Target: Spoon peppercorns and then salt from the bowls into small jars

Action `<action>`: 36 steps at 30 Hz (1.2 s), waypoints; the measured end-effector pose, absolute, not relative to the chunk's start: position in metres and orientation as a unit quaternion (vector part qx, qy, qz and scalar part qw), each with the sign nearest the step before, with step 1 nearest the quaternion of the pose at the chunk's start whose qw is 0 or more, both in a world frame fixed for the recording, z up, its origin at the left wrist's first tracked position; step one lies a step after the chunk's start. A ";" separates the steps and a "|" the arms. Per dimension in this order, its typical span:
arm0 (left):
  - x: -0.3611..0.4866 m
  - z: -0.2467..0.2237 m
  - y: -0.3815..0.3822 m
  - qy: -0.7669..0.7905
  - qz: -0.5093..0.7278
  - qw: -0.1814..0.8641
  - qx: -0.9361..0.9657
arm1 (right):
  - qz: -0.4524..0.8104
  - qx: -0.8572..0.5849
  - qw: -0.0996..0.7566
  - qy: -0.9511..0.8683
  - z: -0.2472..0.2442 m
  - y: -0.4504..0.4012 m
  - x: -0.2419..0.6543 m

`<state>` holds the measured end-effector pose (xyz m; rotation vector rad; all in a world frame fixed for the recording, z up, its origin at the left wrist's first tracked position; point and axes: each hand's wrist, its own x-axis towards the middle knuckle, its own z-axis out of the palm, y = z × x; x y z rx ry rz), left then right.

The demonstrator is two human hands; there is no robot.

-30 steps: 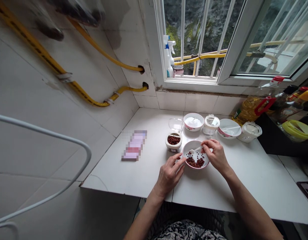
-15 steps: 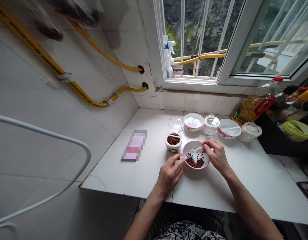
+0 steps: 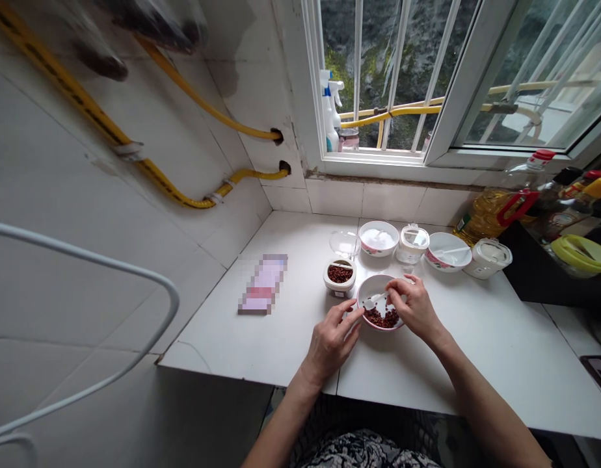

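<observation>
A white bowl [image 3: 373,286] on the white counter holds dark red peppercorns [image 3: 381,318] in its near half. My left hand [image 3: 332,338] touches the bowl's left rim with its fingers apart, gripping nothing. Pinched in my right hand [image 3: 414,305] is a small white spoon [image 3: 375,300], its head low inside the bowl at the left, over the peppercorns' upper edge. Just left and behind stands an open jar [image 3: 339,274] of similar peppercorns, its clear lid [image 3: 344,244] tipped back.
Behind are a bowl of white grains [image 3: 378,239], a clear-lidded jar [image 3: 413,242], a bowl with a white spoon [image 3: 447,252] and another white jar [image 3: 489,258]. An oil bottle [image 3: 495,195] and a black rack [image 3: 539,266] stand right. A blurred packet [image 3: 263,284] lies left.
My right hand has moved left over the bowl, carrying the spoon slightly left and down toward the peppercorns. My left hand stays at the rim.
</observation>
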<state>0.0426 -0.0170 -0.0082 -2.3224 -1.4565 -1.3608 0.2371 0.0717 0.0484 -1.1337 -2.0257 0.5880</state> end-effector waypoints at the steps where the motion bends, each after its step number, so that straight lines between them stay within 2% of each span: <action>1: 0.043 -0.008 -0.017 -0.476 -0.444 0.041 -0.758 | 0.239 -0.437 0.358 -0.789 0.048 0.071 0.236; 12: 0.044 -0.005 -0.017 -0.475 -0.443 0.037 -0.759 | 0.490 -0.470 0.384 -0.626 0.057 0.071 0.241; 21: 0.043 -0.005 -0.017 -0.473 -0.442 0.039 -0.761 | 0.495 -0.477 0.427 -0.588 0.059 0.076 0.243; 36: 0.043 -0.004 -0.018 -0.473 -0.443 0.042 -0.761 | 0.518 -0.481 0.450 -0.545 0.061 0.078 0.243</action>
